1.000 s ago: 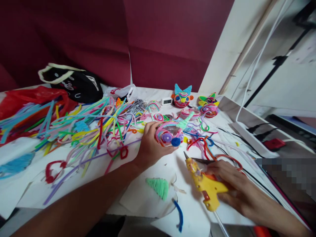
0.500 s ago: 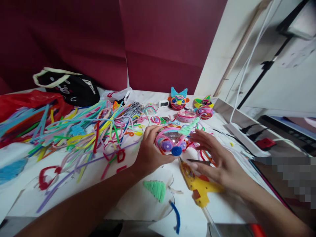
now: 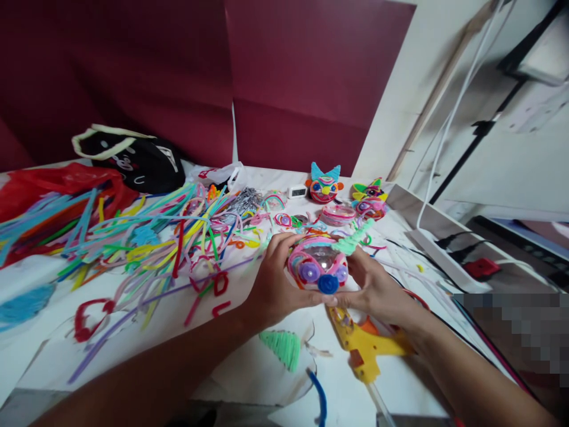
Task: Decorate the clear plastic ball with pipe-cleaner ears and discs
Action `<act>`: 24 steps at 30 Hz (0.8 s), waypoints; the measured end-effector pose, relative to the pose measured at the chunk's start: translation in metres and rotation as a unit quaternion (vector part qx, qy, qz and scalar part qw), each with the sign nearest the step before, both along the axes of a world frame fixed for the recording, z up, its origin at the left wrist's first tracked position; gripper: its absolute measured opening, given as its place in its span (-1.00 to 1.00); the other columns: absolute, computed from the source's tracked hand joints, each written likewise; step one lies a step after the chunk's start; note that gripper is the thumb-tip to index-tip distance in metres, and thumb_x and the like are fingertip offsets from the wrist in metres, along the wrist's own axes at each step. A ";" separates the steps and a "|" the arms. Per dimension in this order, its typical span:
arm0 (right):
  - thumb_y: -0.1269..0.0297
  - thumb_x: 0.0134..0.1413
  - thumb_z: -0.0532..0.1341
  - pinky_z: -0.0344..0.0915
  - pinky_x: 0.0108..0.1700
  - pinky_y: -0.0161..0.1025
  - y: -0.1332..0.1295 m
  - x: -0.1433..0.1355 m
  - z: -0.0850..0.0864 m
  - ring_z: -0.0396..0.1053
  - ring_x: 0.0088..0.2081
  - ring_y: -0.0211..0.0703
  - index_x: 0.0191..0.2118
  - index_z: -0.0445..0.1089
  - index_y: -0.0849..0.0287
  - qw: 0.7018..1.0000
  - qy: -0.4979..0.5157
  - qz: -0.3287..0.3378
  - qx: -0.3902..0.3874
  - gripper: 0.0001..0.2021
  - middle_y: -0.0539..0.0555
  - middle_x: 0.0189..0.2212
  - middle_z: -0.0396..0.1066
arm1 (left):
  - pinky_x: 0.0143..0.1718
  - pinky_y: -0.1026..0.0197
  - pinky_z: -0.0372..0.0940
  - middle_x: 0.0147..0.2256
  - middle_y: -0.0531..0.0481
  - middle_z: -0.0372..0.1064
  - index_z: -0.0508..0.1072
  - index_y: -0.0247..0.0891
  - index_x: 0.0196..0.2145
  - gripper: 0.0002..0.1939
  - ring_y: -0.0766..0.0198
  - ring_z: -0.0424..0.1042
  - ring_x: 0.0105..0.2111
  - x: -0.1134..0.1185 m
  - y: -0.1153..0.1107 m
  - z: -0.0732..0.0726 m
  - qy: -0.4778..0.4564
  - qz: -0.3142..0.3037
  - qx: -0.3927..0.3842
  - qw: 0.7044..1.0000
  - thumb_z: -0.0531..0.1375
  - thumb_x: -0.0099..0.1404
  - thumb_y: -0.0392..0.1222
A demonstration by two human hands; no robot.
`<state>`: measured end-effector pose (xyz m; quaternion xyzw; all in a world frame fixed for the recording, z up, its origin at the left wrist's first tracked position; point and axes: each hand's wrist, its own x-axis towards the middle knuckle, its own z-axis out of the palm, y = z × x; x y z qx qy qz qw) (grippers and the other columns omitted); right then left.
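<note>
Clasping the pink craft face (image 3: 320, 258), left hand (image 3: 275, 286), now right hand (image 3: 383, 286) too, fingers around its sides

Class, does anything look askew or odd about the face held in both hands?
The round pink pipe-cleaner face looks lopsided: a mint-green fuzzy spike leans outward at picture right, with none visible opposite. A green fuzzy triangle lies separately on white paper.

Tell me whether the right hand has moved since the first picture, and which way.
Yes. Against the green triangle, the right hand has moved left and toward the back, off the glue gun and onto the decorated face.
</note>
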<state>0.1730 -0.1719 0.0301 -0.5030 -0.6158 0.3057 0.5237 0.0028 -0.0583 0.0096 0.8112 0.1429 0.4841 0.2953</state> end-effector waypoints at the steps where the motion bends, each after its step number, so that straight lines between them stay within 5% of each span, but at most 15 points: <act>1: 0.24 -0.19 0.52 0.28 0.18 -0.03 -0.001 -0.001 0.000 0.30 0.17 0.04 0.17 0.22 0.04 1.000 0.004 -0.004 -0.003 -0.22 0.16 0.19 0.29 | 0.13 -0.14 0.28 0.02 -0.18 0.26 0.28 -0.17 0.07 -0.08 -0.08 0.32 0.08 0.000 -0.001 0.000 0.003 -0.003 -0.001 1.000 0.51 -0.22 0.09; 6: 0.15 -0.23 0.53 0.31 0.16 0.03 -0.003 -0.007 0.002 0.34 0.15 0.12 0.26 0.16 0.03 0.999 0.018 -0.023 -0.013 -0.10 0.18 0.14 0.35 | 0.14 -0.17 0.27 0.05 -0.22 0.25 0.28 -0.16 0.09 -0.04 -0.11 0.31 0.11 -0.001 -0.002 0.000 0.019 -0.018 -0.011 1.000 0.49 -0.23 0.19; 12: 0.15 -0.33 0.56 0.31 0.14 0.03 -0.003 -0.005 -0.003 0.42 0.04 0.11 0.09 0.30 0.12 0.999 0.009 -0.047 0.012 -0.22 0.18 0.02 0.46 | 0.15 -0.20 0.26 0.04 -0.25 0.27 0.31 -0.20 0.10 0.03 -0.14 0.32 0.10 -0.001 -0.002 0.002 0.032 -0.029 0.004 0.999 0.48 -0.29 0.27; 20: 0.05 -0.30 0.53 0.37 0.08 -0.03 -0.014 -0.004 0.007 0.42 0.06 0.13 0.11 0.29 0.14 0.993 -0.017 -0.112 0.040 -0.20 0.20 0.04 0.44 | 0.07 -0.02 0.38 0.22 -0.22 0.19 0.10 -0.13 0.32 0.14 -0.09 0.31 0.17 -0.013 0.003 0.024 0.097 -0.127 -0.059 0.985 0.51 -0.16 0.04; 22: 0.03 -0.30 0.53 0.39 0.07 -0.06 -0.014 -0.002 0.009 0.44 0.05 0.10 0.12 0.30 0.14 0.993 -0.014 -0.112 0.047 -0.19 0.21 0.03 0.45 | 0.03 0.01 0.38 0.18 -0.20 0.25 0.15 -0.13 0.28 0.03 -0.04 0.34 0.13 -0.026 0.008 0.028 0.145 -0.144 -0.062 0.977 0.48 -0.09 0.02; 24: 0.03 -0.33 0.54 0.40 0.05 -0.05 -0.014 0.000 0.010 0.45 0.02 0.10 0.12 0.30 0.14 0.991 -0.019 -0.119 0.057 -0.18 0.21 0.03 0.46 | -0.06 0.06 0.38 -0.02 -0.14 0.38 0.36 -0.20 0.08 -0.30 0.06 0.42 -0.04 -0.042 0.008 0.029 0.227 -0.116 -0.052 0.965 0.43 0.01 0.01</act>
